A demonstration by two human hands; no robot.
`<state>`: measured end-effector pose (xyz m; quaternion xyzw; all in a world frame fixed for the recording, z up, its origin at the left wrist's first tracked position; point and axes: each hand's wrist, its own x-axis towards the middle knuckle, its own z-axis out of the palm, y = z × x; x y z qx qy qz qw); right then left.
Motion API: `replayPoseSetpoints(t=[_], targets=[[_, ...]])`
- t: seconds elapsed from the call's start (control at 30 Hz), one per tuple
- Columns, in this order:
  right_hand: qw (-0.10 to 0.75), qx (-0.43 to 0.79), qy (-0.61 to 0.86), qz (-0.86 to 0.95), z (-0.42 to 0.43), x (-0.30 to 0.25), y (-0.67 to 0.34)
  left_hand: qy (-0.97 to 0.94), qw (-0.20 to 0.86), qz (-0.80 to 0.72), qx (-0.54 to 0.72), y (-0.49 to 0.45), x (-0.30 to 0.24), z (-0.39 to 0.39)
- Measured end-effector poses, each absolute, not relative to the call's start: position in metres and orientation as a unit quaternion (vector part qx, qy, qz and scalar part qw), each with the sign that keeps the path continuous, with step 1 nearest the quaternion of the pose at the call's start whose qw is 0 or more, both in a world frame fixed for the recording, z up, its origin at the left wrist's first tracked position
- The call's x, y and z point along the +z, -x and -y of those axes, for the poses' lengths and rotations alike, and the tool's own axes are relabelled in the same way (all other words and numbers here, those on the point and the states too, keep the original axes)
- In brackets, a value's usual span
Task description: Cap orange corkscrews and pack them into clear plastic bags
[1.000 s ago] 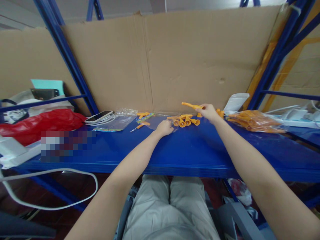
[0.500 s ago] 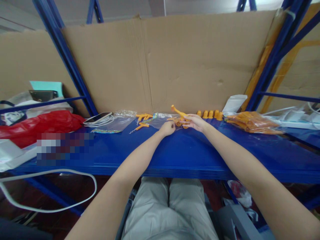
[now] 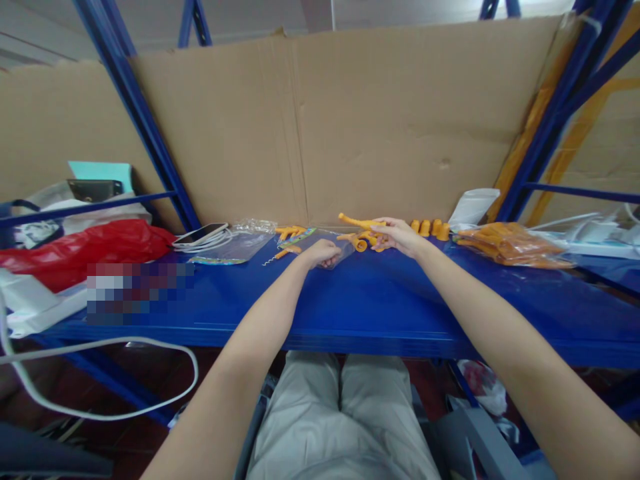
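Brown cardboard sheeting (image 3: 400, 127) stands behind the glossy blue metal surface (image 3: 375, 300), between slanting blue metal posts (image 3: 143, 133). My right grip (image 3: 400, 237) is closed, thumb against fingers, on a slender orange plastic piece (image 3: 356, 221), raised above the surface with its narrow end pointing left. Just below it sits a cluster of orange plastic pieces with round flared mouths (image 3: 360, 245), partly hidden by my fingers. My left grip (image 3: 323, 253) is curled in tight on the near edge of a clear plastic bag (image 3: 343, 255), left of that cluster. Beyond my left wrist lies a corkscrew with an orange handle and a metal spiral (image 3: 287, 252). Right of my right grip, small orange plastic cups (image 3: 425, 228) stand in a row near the cardboard; farther right rests a clear-wrapped bundle of orange material (image 3: 510, 243). Well to the left, a phone (image 3: 205, 231) lies beside a looped white cable (image 3: 213, 241)
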<state>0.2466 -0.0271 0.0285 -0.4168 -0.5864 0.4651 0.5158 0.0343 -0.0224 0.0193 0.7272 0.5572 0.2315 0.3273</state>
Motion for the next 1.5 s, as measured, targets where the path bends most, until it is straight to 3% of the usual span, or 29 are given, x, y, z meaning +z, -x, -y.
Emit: replayPoseSetpoints(t=[0.13,0.23,0.4,0.5,0.77,1.0,1.2,1.37,1.5], targets=[[0.426,0.409,0.442,0.675,0.029,0.031,-0.252,-0.725,0.319,-0.557,0.249,-0.032,0.020,0.022],[0.370,0.342,0.476,0.721,0.027,0.031,-0.256,-0.742,0.239,-0.566,0.267,-0.032,0.018,0.017],[0.336,0.257,0.480,0.768,0.026,0.035,-0.259,-0.755,0.062,-0.586,0.287,-0.032,0.015,0.006],[0.330,0.222,0.467,0.789,0.026,0.036,-0.260,-0.745,0.024,-0.599,0.293,-0.032,0.016,0.005],[0.328,0.197,0.438,0.813,0.021,0.024,-0.244,-0.768,0.161,-0.555,0.278,-0.040,0.024,0.024],[0.326,0.250,0.408,0.815,0.022,0.012,-0.226,-0.785,0.130,-0.517,0.316,-0.045,0.019,0.018],[0.346,0.195,0.413,0.819,0.016,-0.004,-0.211,-0.775,0.187,-0.496,0.344,-0.049,0.017,0.019],[0.308,0.177,0.409,0.840,0.017,-0.007,-0.204,-0.779,0.198,-0.463,0.373,-0.053,0.018,0.019],[0.254,0.066,0.448,0.855,0.023,0.002,-0.206,-0.786,0.244,-0.428,0.373,-0.055,0.016,0.021]])
